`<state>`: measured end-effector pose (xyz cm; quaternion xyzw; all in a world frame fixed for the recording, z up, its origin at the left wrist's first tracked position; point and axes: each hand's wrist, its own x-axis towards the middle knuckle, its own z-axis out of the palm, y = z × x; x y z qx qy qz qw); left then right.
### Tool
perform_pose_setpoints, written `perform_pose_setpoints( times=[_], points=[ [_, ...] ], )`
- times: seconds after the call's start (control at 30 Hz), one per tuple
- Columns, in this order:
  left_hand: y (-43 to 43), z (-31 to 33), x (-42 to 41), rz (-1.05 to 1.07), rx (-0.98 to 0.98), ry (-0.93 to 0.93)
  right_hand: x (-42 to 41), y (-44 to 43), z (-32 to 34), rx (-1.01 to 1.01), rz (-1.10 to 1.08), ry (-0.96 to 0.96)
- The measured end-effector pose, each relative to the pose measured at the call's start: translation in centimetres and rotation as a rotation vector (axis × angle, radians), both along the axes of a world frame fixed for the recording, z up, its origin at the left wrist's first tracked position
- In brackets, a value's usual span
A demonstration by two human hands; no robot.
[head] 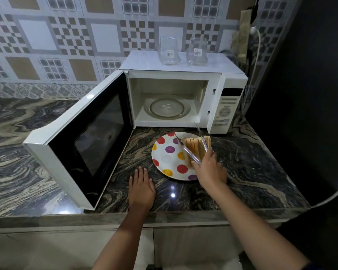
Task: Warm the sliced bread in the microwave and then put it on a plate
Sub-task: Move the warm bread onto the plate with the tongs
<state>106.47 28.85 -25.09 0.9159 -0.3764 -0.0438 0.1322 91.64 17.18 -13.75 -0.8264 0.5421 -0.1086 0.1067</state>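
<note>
The right hand (210,169) is covering the near end of the bread (193,146) and part of the right rim of the plate (172,162), so the slices are not showing clearly enough to count. It is also hiding the handle end of the tongs (190,154). The open door (86,137) is blocking the counter (242,168) behind it. The labels on the two jars (168,51) are showing too small to read, and the markings on the panel (225,112) are blurring together. Both forearms (252,227) are running off the bottom edge, and a cable (332,197) is leaving view at the right edge.

A marbled counter (252,172) carries an open microwave (174,75) and a spotted plate (166,158).
</note>
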Motion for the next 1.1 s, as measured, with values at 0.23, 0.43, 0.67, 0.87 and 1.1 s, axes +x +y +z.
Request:
perform_pose_setpoints(
  times=[0.23,0.43,0.67,0.87,1.1],
  points=[
    [0.0,0.0,-0.1,0.005,-0.02,-0.001,-0.5,0.9,-2.5,0.124,0.162,-0.002],
    [0.0,-0.2,0.0,0.0,-0.035,0.0,0.0,0.2,-3.8,0.236,0.078,0.012],
    [-0.1,-0.4,0.4,-0.017,-0.055,-0.006,0.9,-0.3,-3.8,0.311,0.047,-0.076],
    [-3.0,4.3,1.7,0.234,-0.719,0.925,1.5,-0.9,-2.4,0.543,0.341,-0.455],
    [-4.3,9.6,1.2,0.003,-1.136,1.555,1.0,-1.0,0.6,0.74,0.507,-0.45]
  ],
)
